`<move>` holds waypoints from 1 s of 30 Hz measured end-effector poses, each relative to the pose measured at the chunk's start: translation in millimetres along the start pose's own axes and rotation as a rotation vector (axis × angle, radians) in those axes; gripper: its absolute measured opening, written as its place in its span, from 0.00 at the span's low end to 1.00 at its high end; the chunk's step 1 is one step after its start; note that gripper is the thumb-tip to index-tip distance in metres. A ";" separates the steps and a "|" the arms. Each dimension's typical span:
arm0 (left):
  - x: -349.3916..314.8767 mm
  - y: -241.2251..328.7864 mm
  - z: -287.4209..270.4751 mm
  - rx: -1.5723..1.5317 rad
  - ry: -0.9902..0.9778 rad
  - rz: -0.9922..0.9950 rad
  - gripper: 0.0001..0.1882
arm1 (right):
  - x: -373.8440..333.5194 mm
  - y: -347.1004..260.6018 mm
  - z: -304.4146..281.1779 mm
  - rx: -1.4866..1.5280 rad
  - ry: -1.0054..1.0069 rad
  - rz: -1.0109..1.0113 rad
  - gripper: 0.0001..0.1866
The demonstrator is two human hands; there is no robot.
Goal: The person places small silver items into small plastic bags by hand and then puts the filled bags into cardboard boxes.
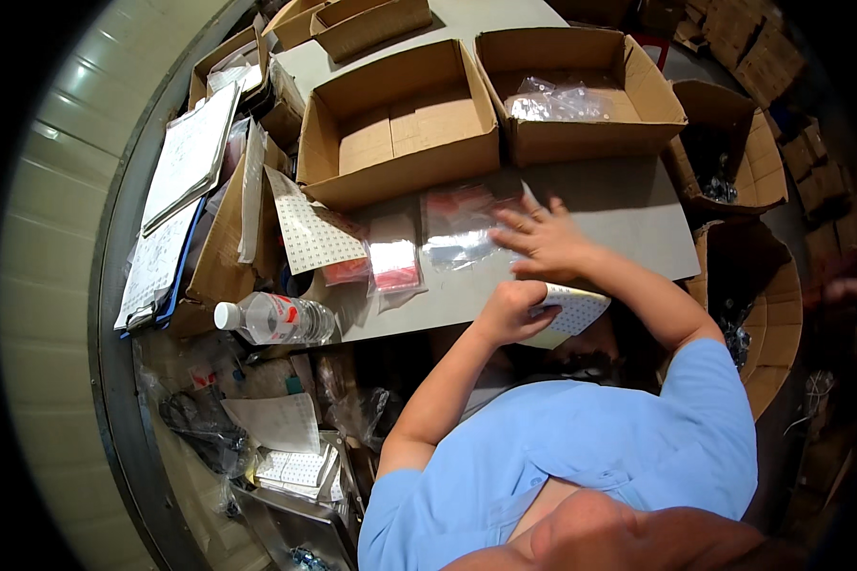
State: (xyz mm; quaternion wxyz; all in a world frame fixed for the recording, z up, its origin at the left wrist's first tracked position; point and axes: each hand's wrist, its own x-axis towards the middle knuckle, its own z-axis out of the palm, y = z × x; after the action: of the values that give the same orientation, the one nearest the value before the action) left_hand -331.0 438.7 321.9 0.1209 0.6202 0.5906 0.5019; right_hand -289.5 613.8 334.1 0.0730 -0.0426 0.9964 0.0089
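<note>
Grey table (628, 224), flat top, crowded. Along far edge: open cardboard box (400, 119) holding folded cardboard only; beside it second open box (581, 90) with clear plastic bags inside. Mid-table: clear plastic bags (462, 228), one small bag with pink contents (393, 265). Dotted white sheet (309, 233) at left edge. Plastic water bottle (276, 319) lying on its side at near left corner.

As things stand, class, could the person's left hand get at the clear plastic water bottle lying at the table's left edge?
Probably yes: the left hand holds a dotted white sheet, but only flat plastic bags lie between it and the bottle.
</note>
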 end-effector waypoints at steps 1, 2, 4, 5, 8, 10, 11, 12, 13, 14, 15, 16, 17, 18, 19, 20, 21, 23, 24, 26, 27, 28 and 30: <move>0.6 0.9 -0.5 -0.002 -0.002 -0.002 0.11 | -8.9 8.1 -0.1 0.003 -0.002 0.001 0.34; 1.4 2.3 -1.1 -0.072 0.015 -0.080 0.10 | -18.4 16.9 -1.2 0.026 -0.026 0.091 0.35; -0.9 1.2 -3.0 -0.103 -0.025 -0.206 0.10 | -36.2 31.0 -3.2 0.057 -0.056 0.228 0.36; -2.4 -0.2 -2.9 -0.107 -0.030 -0.203 0.10 | -41.9 37.6 -3.1 0.065 -0.059 0.267 0.36; 0.2 -0.1 -0.3 -0.159 -0.007 -0.227 0.10 | -48.0 57.1 12.5 0.352 0.156 0.315 0.37; 1.1 0.6 0.0 -0.206 0.028 -0.234 0.10 | -44.2 55.8 2.9 0.645 0.427 0.302 0.32; 0.8 -0.4 0.0 -0.204 0.030 -0.233 0.10 | -35.1 56.8 2.9 0.644 0.428 0.299 0.32; 0.9 -2.4 0.9 -0.186 0.021 -0.245 0.10 | -24.1 63.0 6.0 0.731 0.480 0.247 0.28; 0.2 -3.6 0.8 -0.168 0.014 -0.259 0.10 | -13.9 62.8 4.8 0.819 0.530 0.191 0.25; -0.3 -4.0 1.0 -0.164 0.013 -0.259 0.10 | -5.6 58.7 4.9 0.795 0.617 0.230 0.21; 0.4 -4.4 0.6 -0.147 0.008 -0.261 0.10 | 1.8 58.9 7.5 0.797 0.622 0.228 0.21; 1.5 -4.6 0.3 -0.130 0.002 -0.262 0.10 | 10.1 60.5 12.6 0.840 0.610 0.232 0.21; 3.2 -4.7 1.1 -0.125 -0.001 -0.260 0.10 | 16.1 61.6 16.3 0.883 0.598 0.235 0.20; 2.7 -3.9 2.6 -0.137 0.022 -0.250 0.10 | 20.3 57.3 14.1 0.793 0.590 0.244 0.21; 2.2 -3.5 3.3 -0.149 0.045 -0.239 0.10 | 24.7 51.4 12.5 0.702 0.591 0.228 0.22; 1.6 -3.3 2.7 -0.147 0.044 -0.243 0.10 | 24.4 49.3 9.8 0.658 0.422 0.271 0.21; 2.6 -2.4 1.2 -0.129 0.030 -0.253 0.11 | 21.5 40.5 -10.1 0.610 0.255 0.314 0.20; 2.7 -3.3 0.6 -0.112 0.013 -0.263 0.11 | 24.6 45.3 -2.4 0.738 0.294 0.310 0.18; 2.5 -3.5 1.0 -0.122 0.013 -0.263 0.11 | 24.2 47.7 -1.5 0.862 0.332 0.305 0.15; 3.0 -4.0 2.1 -0.131 0.011 -0.263 0.11 | 19.2 51.5 0.2 1.018 0.376 0.265 0.13; 3.9 -2.7 2.9 -0.135 0.039 -0.232 0.11 | 17.0 51.6 0.2 1.175 0.415 0.220 0.11; 4.3 -1.9 3.7 -0.139 0.067 -0.202 0.10 | 16.8 50.3 0.3 1.190 0.418 0.168 0.14; 0.9 -3.0 4.7 -0.093 0.092 -0.195 0.10 | 18.7 43.8 0.0 1.210 0.440 0.124 0.17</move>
State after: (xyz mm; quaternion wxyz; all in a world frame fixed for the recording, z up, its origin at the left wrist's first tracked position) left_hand -329.4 442.3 317.9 0.1706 0.5299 0.6291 0.5426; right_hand -311.6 655.8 331.9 -0.1226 0.0628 0.8177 -0.5590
